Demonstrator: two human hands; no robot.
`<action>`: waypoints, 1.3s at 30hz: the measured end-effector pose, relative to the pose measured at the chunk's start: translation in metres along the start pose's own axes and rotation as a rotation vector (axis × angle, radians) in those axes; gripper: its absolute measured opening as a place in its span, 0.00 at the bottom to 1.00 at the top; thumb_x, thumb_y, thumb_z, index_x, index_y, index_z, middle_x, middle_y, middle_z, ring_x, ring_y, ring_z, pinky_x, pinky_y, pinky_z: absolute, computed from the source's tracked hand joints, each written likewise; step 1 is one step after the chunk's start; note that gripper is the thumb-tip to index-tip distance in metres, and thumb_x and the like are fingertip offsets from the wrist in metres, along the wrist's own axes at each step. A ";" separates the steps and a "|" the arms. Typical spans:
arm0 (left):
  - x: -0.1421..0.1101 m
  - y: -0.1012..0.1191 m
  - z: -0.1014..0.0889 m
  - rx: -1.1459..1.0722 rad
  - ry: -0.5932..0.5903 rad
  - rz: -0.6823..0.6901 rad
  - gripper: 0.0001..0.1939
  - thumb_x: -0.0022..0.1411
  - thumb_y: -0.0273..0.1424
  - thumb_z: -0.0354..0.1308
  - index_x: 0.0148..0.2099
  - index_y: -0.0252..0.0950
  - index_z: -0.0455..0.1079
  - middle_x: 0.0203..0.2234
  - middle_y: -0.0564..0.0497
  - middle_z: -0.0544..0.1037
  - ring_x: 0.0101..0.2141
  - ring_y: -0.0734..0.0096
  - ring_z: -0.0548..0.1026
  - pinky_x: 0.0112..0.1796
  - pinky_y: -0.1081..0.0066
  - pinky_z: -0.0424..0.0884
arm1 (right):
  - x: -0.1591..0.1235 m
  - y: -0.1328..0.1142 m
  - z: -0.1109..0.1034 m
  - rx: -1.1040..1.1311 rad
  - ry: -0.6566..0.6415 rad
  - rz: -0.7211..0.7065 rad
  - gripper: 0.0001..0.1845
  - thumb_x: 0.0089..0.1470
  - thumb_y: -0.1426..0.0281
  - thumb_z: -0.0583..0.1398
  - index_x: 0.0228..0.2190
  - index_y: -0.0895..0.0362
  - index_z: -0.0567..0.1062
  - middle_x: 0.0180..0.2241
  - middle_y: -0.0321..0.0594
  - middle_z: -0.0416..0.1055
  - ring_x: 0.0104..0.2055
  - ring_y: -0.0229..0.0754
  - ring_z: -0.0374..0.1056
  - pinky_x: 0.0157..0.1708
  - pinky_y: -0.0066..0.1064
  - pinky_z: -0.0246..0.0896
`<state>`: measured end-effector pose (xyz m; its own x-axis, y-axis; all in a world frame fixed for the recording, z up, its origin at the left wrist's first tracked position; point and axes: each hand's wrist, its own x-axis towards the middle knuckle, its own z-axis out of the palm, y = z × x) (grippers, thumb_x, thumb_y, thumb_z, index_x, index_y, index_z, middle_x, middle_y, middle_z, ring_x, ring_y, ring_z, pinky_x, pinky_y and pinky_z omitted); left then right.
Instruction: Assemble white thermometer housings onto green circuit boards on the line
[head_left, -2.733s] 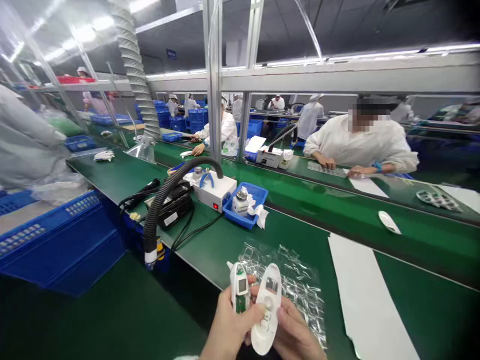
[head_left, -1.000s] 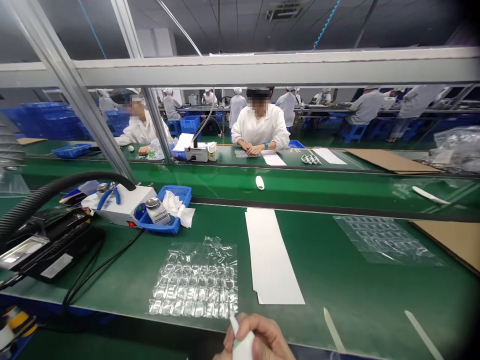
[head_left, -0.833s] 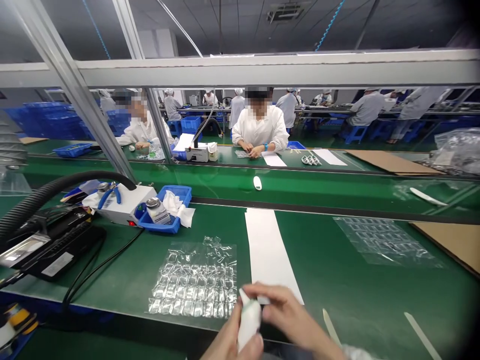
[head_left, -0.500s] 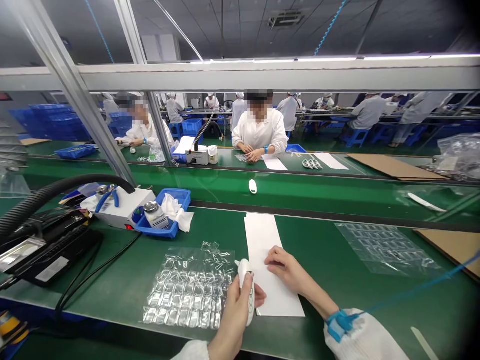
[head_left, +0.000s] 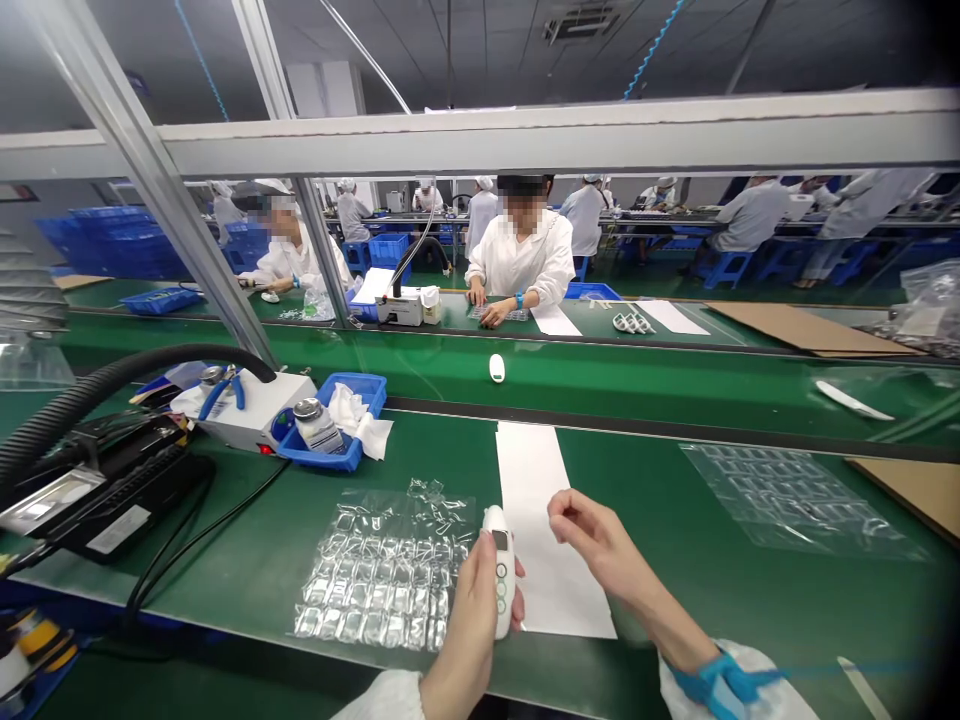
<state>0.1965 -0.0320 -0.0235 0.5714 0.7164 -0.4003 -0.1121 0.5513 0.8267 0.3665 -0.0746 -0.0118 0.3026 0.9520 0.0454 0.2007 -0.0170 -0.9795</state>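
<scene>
My left hand (head_left: 469,610) is wrapped around a white ear thermometer (head_left: 504,585), holding it upright with its small dark screen and round buttons towards me. To its right, my right hand (head_left: 596,540) hovers over the white paper strip (head_left: 536,470), thumb and fingers pinched together; whatever may be between them is too small to make out. A blue strap circles the right wrist. Left of the thermometer lies a clear plastic sheet (head_left: 375,580) with rows of small transparent pieces, some loose ones at its top edge.
A blue tray (head_left: 330,460) holds a metal-capped bottle and tissues. Beside it stand a white box (head_left: 255,415) with pliers and a black hose (head_left: 112,385). Another plastic sheet (head_left: 795,500) lies right. A white oval part (head_left: 496,368) rests on the green belt; a co-worker (head_left: 521,255) sits opposite.
My left hand has turned the thermometer so its screen and buttons face me. My right hand has shifted right, its fingers curling together. The white oval part on the belt has moved slightly left.
</scene>
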 end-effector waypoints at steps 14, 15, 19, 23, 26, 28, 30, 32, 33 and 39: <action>-0.019 0.010 -0.018 -0.071 -0.037 -0.031 0.33 0.60 0.59 0.38 0.29 0.34 0.65 0.13 0.57 0.62 0.15 0.79 0.58 0.18 0.76 0.52 | -0.011 -0.039 0.065 -0.074 -0.157 -0.004 0.09 0.60 0.68 0.53 0.28 0.55 0.66 0.24 0.31 0.62 0.24 0.35 0.63 0.26 0.28 0.58; -0.019 0.011 -0.018 -0.074 -0.037 -0.033 0.33 0.59 0.59 0.38 0.29 0.34 0.65 0.13 0.57 0.63 0.15 0.79 0.58 0.18 0.76 0.52 | -0.011 -0.038 0.066 -0.066 -0.160 0.004 0.09 0.60 0.67 0.53 0.28 0.55 0.66 0.23 0.31 0.62 0.24 0.35 0.62 0.26 0.28 0.58; -0.020 0.011 -0.021 -0.091 -0.025 -0.046 0.33 0.59 0.59 0.39 0.31 0.34 0.66 0.12 0.56 0.64 0.15 0.78 0.59 0.18 0.77 0.53 | -0.010 -0.036 0.069 -0.048 -0.159 0.023 0.08 0.60 0.67 0.53 0.29 0.55 0.65 0.22 0.30 0.62 0.23 0.35 0.62 0.24 0.27 0.57; -0.020 0.011 -0.021 -0.099 -0.025 -0.062 0.32 0.59 0.59 0.39 0.32 0.34 0.66 0.12 0.56 0.64 0.15 0.77 0.60 0.18 0.77 0.54 | -0.010 -0.035 0.072 -0.027 -0.162 0.038 0.08 0.61 0.67 0.53 0.29 0.55 0.66 0.20 0.29 0.62 0.22 0.35 0.61 0.25 0.27 0.57; -0.021 0.012 -0.022 -0.090 -0.028 -0.051 0.32 0.60 0.59 0.38 0.31 0.34 0.66 0.12 0.56 0.64 0.15 0.78 0.60 0.18 0.77 0.54 | -0.010 -0.036 0.073 -0.006 -0.156 0.047 0.09 0.61 0.66 0.53 0.30 0.56 0.66 0.20 0.29 0.62 0.22 0.34 0.61 0.24 0.27 0.56; -0.021 0.012 -0.022 -0.090 -0.031 -0.044 0.32 0.60 0.58 0.39 0.31 0.34 0.66 0.12 0.56 0.64 0.15 0.78 0.60 0.18 0.77 0.54 | -0.009 -0.036 0.075 0.002 -0.153 0.051 0.09 0.61 0.66 0.53 0.30 0.56 0.66 0.19 0.29 0.61 0.21 0.34 0.60 0.24 0.27 0.56; -0.022 0.013 -0.023 -0.080 -0.031 -0.050 0.31 0.61 0.57 0.39 0.31 0.34 0.66 0.12 0.56 0.64 0.15 0.78 0.60 0.18 0.77 0.54 | -0.009 -0.037 0.075 0.001 -0.151 0.052 0.09 0.61 0.66 0.54 0.30 0.56 0.66 0.19 0.29 0.61 0.21 0.34 0.60 0.24 0.27 0.56; -0.022 0.015 -0.022 -0.059 -0.025 -0.062 0.30 0.61 0.57 0.40 0.31 0.34 0.65 0.11 0.56 0.64 0.14 0.78 0.59 0.18 0.77 0.53 | -0.010 -0.037 0.076 -0.008 -0.151 0.049 0.09 0.61 0.66 0.53 0.29 0.56 0.66 0.19 0.29 0.61 0.21 0.34 0.60 0.24 0.27 0.56; -0.023 0.016 -0.021 -0.047 -0.018 -0.064 0.31 0.61 0.57 0.40 0.30 0.34 0.65 0.11 0.56 0.64 0.14 0.78 0.59 0.18 0.77 0.53 | -0.011 -0.037 0.076 -0.019 -0.150 0.045 0.09 0.61 0.66 0.53 0.29 0.56 0.66 0.19 0.29 0.62 0.21 0.34 0.61 0.24 0.27 0.56; -0.026 0.015 -0.019 0.034 0.052 -0.028 0.30 0.61 0.57 0.40 0.27 0.35 0.63 0.11 0.58 0.61 0.14 0.80 0.59 0.17 0.78 0.53 | -0.015 -0.030 0.080 -0.052 -0.114 0.063 0.10 0.60 0.62 0.55 0.30 0.55 0.65 0.20 0.30 0.64 0.21 0.35 0.64 0.23 0.26 0.57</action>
<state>0.1646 -0.0344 -0.0082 0.5305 0.7225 -0.4433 -0.0683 0.5576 0.8273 0.2818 -0.0643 0.0010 0.2085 0.9772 -0.0411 0.2337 -0.0905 -0.9681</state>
